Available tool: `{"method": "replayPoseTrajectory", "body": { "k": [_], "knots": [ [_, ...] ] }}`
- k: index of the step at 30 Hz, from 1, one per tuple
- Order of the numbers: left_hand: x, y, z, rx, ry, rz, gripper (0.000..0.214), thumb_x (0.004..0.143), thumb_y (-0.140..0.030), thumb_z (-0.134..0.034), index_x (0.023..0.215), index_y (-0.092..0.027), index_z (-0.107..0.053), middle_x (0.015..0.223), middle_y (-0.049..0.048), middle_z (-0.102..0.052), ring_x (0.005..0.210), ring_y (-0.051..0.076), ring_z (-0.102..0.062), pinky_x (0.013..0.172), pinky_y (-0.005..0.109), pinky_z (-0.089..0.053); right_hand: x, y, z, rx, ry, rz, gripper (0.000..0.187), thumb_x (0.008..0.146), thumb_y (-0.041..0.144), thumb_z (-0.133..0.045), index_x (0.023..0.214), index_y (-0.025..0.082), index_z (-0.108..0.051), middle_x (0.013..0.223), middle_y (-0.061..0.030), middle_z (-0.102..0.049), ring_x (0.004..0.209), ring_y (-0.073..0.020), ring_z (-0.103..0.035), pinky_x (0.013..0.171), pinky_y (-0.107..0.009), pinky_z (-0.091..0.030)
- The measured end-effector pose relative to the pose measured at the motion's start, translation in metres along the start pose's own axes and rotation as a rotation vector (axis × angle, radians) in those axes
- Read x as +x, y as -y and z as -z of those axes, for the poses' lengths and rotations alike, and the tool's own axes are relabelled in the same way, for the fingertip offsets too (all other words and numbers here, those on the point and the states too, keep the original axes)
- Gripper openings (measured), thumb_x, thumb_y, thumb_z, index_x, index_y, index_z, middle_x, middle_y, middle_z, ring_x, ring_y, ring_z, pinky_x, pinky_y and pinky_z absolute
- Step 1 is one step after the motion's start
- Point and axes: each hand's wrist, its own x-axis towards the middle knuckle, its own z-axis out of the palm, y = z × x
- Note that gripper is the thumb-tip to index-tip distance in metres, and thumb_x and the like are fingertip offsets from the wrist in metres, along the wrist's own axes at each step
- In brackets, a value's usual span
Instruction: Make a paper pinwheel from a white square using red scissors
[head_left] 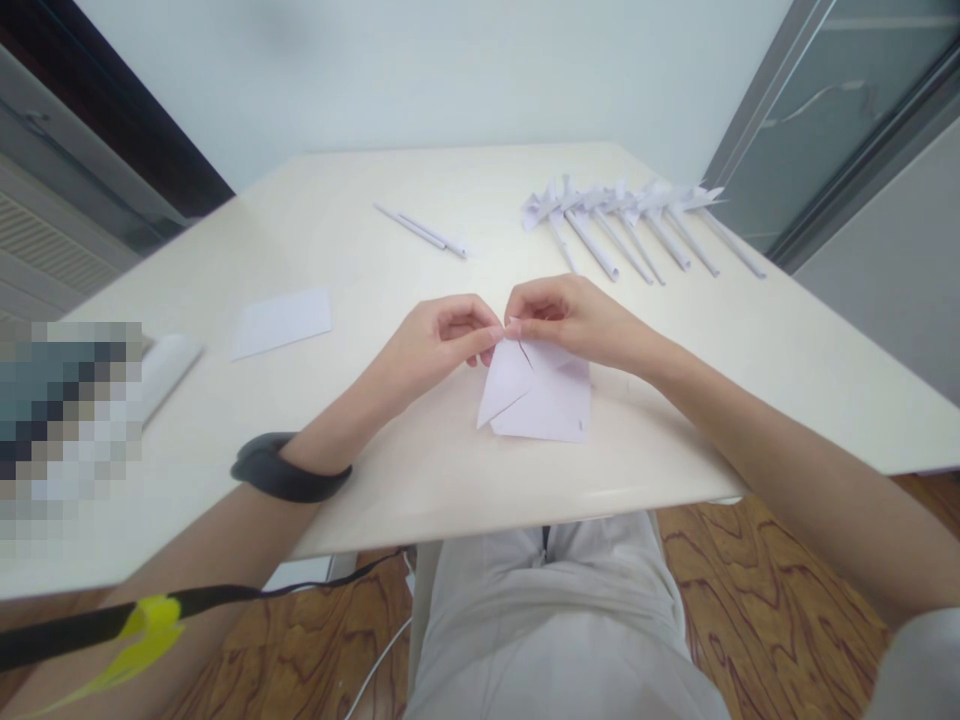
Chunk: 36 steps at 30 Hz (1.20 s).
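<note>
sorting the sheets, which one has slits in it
The held sheet, pinched by left hand and right hand, shows slits; the flat sheet further left shows none.

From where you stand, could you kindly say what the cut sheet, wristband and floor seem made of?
Cut sheet: matte white paper, judging by its thin, slit edges. Wristband: probably rubber, smooth and dark. Floor: wood or a lookalike, with swirling brown grain.
</note>
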Motion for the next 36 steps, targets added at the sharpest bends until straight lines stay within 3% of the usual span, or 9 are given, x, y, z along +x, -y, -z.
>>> {"method": "replayPoseTrajectory", "body": {
  "k": [18,36],
  "knots": [
    [0.0004,0.0015,0.0015,0.031,-0.011,0.015,0.01,0.079,-0.021,-0.057,0.071,-0.015,-0.058,0.063,-0.0012,-0.055,0.062,0.01,-0.053,0.06,0.021,-0.043,-0.0005,0.0033,-0.0026,-0.039,-0.013,0.013,0.013,0.08,0.017,-0.049,0.072,0.013,-0.058,0.068,0.0,-0.055,0.064,-0.0097,-0.047,0.059,-0.023,-0.032],
    [-0.0008,-0.0018,0.0021,0.142,-0.024,0.037,0.016,0.079,-0.025,-0.053,0.068,-0.015,-0.059,0.062,-0.0003,-0.056,0.062,0.011,-0.054,0.061,0.022,-0.042,-0.0009,0.0048,-0.0031,-0.043,0.033,-0.06,0.017,0.081,0.025,-0.05,0.074,0.013,-0.059,0.068,-0.0009,-0.057,0.062,-0.0101,-0.047,0.056,-0.023,-0.03]
  ]
}}
